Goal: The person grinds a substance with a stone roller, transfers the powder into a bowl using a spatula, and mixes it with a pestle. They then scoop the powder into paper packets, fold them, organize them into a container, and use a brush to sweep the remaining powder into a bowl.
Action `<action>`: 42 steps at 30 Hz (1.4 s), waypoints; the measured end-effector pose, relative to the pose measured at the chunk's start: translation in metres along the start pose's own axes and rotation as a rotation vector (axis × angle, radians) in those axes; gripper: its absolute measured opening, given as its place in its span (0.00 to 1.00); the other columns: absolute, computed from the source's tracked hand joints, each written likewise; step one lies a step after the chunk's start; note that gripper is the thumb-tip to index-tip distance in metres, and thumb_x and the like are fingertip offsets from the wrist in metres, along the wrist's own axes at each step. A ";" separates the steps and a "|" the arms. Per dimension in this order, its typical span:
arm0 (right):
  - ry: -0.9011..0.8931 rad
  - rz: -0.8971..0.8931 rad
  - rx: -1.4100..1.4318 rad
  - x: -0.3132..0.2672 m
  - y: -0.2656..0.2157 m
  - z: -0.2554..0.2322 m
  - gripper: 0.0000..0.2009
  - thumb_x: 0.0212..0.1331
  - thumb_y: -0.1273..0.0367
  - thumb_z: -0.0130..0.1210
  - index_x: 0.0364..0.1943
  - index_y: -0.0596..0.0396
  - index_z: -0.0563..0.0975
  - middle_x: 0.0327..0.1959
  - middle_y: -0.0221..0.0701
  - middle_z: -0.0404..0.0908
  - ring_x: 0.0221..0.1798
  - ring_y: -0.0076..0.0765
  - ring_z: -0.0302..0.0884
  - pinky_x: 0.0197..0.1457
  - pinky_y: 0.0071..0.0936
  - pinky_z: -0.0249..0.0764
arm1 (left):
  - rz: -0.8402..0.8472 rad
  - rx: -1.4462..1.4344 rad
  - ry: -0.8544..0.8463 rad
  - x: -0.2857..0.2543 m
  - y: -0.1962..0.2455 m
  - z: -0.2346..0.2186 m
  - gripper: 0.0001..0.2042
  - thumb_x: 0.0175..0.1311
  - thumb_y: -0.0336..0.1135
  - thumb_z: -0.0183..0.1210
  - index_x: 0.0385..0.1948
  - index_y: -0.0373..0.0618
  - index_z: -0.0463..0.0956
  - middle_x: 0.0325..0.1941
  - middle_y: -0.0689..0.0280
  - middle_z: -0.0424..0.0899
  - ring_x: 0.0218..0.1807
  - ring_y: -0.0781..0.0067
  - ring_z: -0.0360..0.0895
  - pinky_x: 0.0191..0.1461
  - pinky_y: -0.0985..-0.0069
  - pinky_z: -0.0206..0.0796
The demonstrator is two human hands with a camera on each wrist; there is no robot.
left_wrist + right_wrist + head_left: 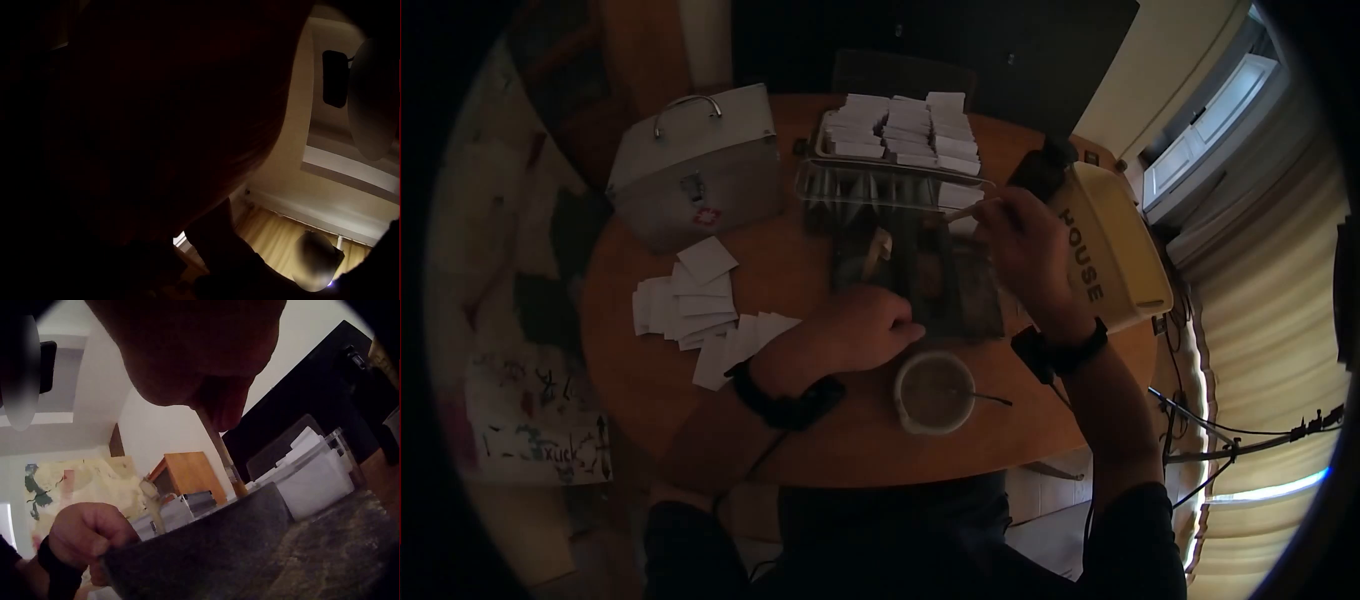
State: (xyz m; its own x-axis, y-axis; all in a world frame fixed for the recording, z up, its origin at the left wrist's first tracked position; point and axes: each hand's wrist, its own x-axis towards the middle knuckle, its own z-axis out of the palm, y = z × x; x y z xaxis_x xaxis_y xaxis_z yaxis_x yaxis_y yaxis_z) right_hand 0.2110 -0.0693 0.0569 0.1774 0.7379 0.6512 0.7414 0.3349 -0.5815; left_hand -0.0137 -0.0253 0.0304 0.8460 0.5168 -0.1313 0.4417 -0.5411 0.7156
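Note:
My right hand [1025, 245] pinches a thin, pale-handled brush [219, 450], its brownish tip pointing down near a dark grey, stone-like slab [206, 550]. In the head view the slab lies in the middle of the table, with dim brown patches on it. At its near left corner is my left hand [855, 330], fingers curled; the right wrist view shows its thumb over the slab's edge. A pale, bent piece [880, 245] stands up just past that hand. Nearer my body sits a white bowl [935, 425] with a thin dark handle [995, 399] over its rim.
White cards [685, 300] lie spread on the table [640, 370] at left. A metal case [700, 165] stands behind them. Stacked white cards [905, 130] fill a clear tray at the back, behind a clear divided holder [870, 190]. A yellow box [1115, 240] marked HOUSE stands at right.

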 end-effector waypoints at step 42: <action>-0.319 0.001 0.064 -0.007 -0.022 -0.018 0.04 0.61 0.77 0.56 0.38 0.62 0.77 0.28 0.36 0.81 0.30 0.27 0.80 0.35 0.26 0.76 | 0.062 0.045 0.063 0.002 -0.006 0.006 0.15 0.63 0.45 0.60 0.30 0.40 0.82 0.27 0.51 0.83 0.31 0.50 0.81 0.36 0.58 0.71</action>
State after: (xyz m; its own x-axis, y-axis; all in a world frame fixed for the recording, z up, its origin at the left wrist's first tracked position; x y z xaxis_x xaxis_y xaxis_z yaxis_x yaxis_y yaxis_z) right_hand 0.2046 -0.0928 0.0738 -0.0414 0.8813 0.4708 0.6970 0.3631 -0.6183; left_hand -0.0129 -0.0251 0.0219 0.8522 0.5215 -0.0430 0.4031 -0.6018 0.6894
